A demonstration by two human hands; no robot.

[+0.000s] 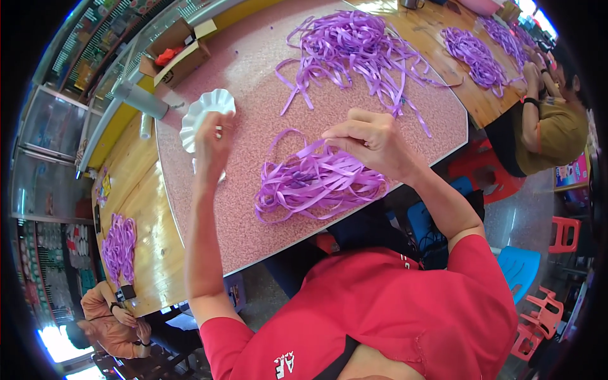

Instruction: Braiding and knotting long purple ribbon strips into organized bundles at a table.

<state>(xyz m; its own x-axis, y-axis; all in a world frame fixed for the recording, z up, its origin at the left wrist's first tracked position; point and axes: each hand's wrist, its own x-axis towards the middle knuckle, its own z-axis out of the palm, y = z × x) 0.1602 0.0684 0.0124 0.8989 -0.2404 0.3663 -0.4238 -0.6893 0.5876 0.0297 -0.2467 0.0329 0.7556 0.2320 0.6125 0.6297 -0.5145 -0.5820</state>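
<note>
Over the rim of a white fluted dish (196, 112), my left hand (214, 140) is closed, with small white bits showing by its fingers. What it pinches, if anything, is too small to make out. My right hand (373, 140) is closed in a pinch on a strand of purple ribbon, just above the near pile of purple ribbons (316, 183). That pile lies loose along the front edge of the pink speckled table (240, 234). Farther back, a larger tangle of purple ribbons (348, 47) spreads across the tabletop, its ends trailing toward my right hand.
An open cardboard box (180, 63) and a grey cylinder (142, 100) stand at the left back. Wooden tables adjoin both sides, holding more ribbon bundles (119, 244). One person (554, 130) sits at right, another (111, 323) at lower left. Plastic stools (516, 272) stand at right.
</note>
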